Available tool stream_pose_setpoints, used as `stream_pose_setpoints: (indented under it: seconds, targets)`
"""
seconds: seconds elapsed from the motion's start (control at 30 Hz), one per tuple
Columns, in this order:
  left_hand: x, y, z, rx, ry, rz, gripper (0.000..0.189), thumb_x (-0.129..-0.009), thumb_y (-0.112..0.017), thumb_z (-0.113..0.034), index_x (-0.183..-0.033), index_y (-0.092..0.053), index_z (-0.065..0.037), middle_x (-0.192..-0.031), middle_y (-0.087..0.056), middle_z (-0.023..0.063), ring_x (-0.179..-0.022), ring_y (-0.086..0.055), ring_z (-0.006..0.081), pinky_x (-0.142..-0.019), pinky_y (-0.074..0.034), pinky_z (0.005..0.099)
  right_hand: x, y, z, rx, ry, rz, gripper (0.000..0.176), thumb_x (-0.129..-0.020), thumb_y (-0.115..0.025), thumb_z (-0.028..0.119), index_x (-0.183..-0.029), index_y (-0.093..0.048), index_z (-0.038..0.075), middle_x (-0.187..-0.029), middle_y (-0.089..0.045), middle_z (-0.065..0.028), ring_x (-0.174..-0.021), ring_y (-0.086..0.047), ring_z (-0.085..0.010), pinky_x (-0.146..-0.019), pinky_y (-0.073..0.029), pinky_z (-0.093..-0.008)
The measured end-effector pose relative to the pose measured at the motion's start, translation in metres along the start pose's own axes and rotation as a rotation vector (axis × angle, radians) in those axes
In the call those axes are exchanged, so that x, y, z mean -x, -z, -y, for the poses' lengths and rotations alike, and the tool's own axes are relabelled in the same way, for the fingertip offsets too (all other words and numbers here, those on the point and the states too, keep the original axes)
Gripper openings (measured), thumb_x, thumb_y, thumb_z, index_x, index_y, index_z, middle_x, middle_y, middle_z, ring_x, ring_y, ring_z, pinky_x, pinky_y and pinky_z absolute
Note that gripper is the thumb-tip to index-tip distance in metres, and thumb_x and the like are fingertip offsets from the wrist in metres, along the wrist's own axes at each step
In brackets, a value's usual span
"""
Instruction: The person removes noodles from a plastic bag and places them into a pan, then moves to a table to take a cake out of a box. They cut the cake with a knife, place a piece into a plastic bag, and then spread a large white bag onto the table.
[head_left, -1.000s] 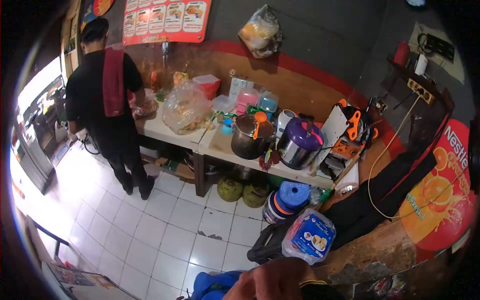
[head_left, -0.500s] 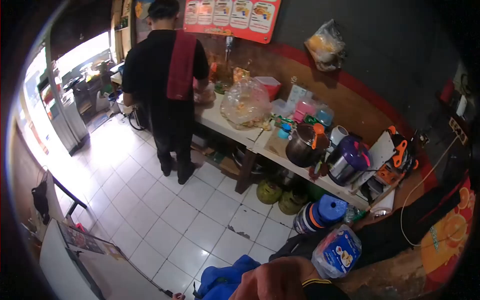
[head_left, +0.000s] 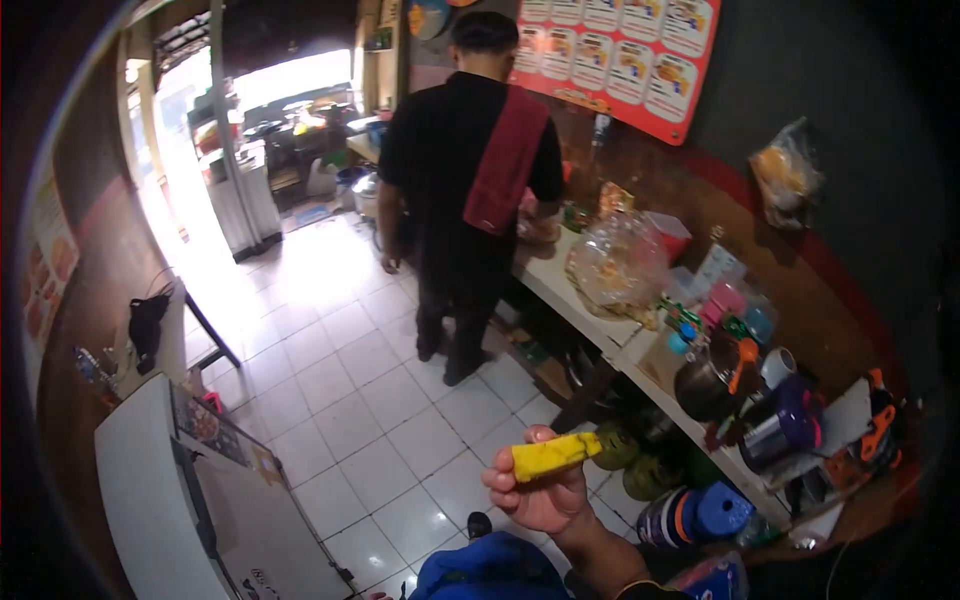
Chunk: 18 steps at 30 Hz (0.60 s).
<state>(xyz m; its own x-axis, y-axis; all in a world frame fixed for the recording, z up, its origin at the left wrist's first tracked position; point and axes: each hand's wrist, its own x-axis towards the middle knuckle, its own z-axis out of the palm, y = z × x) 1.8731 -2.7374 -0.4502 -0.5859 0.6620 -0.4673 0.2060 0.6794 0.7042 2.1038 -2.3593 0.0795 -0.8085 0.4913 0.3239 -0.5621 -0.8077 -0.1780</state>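
Observation:
My right hand (head_left: pixel 545 500) is raised in front of me, over the tiled floor, with its fingers closed round a yellow block (head_left: pixel 553 457). The block is oblong, with dark streaks and smudges; its exact kind is not clear. A dark band with a yellow edge circles that wrist. Only a sliver of my left hand (head_left: pixel 376 596) shows at the bottom edge, and its fingers cannot be made out. Blue clothing (head_left: pixel 487 570) covers my body below.
A person in black (head_left: pixel 455 170) stands at the worktable (head_left: pixel 565 285), back to me. On it are a plastic bag (head_left: pixel 618 262), a pot (head_left: pixel 705 385) and a purple-lidded cooker (head_left: pixel 785 425). Green gas cylinders (head_left: pixel 650 472) stand beneath. A white fridge (head_left: pixel 150 490) is at left.
My right hand has come up from the bottom edge and now shows the yellow block. The view has swung, so the room sits further right and lower. The person's left arm now hangs down.

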Motion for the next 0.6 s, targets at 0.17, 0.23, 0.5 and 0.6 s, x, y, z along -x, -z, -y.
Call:
stream_pose_setpoints:
  seconds: [0.17,0.23,0.5,0.6]
  targets:
    - [-0.003,-0.002,-0.031,0.027,0.135,-0.039,0.039,-0.082,-0.06,-0.031,-0.113,-0.06,-0.007,-0.076,-0.065,0.0123,-0.066,-0.059,0.0207,-0.059,-0.049,0.0356,-0.031,0.043,0.029,-0.097,-0.015,-0.012,0.044,-0.077,-0.075,0.029,-0.116,-0.055,0.02,-0.122,-0.048,-0.0139,-0.109,-0.048,-0.027,-0.088,-0.044,-0.0357]
    - [-0.006,-0.005,-0.05,0.028,0.147,-0.034,0.04,-0.083,-0.06,-0.032,-0.114,-0.06,-0.007,-0.077,-0.065,0.0128,-0.067,-0.06,0.0216,-0.061,-0.049,0.0362,-0.041,0.054,0.041,-0.095,-0.023,-0.042,0.044,-0.077,-0.075,0.029,-0.116,-0.055,0.02,-0.123,-0.047,-0.0139,-0.109,-0.048,-0.0268,-0.088,-0.044,-0.0354]
    - [-0.036,-0.011,-0.128,0.008,0.126,-0.017,0.043,-0.083,-0.058,-0.035,-0.116,-0.059,-0.007,-0.083,-0.066,0.015,-0.074,-0.062,0.0248,-0.068,-0.05,0.0386,-0.083,0.081,0.076,0.066,-0.023,-0.193,0.034,-0.088,-0.061,0.036,-0.117,-0.052,0.019,-0.119,-0.045,-0.0144,-0.1,-0.047,-0.0247,-0.081,-0.043,-0.0331]
    - [-0.044,-0.009,-0.144,0.021,0.131,-0.025,0.044,-0.084,-0.057,-0.036,-0.117,-0.059,-0.008,-0.085,-0.067,0.0158,-0.077,-0.063,0.026,-0.071,-0.05,0.0396,-0.098,0.092,0.083,0.116,-0.083,-0.309,0.047,-0.089,-0.06,0.035,-0.128,-0.043,0.012,-0.131,-0.04,-0.0164,-0.106,-0.048,-0.0235,-0.087,-0.043,-0.0353]
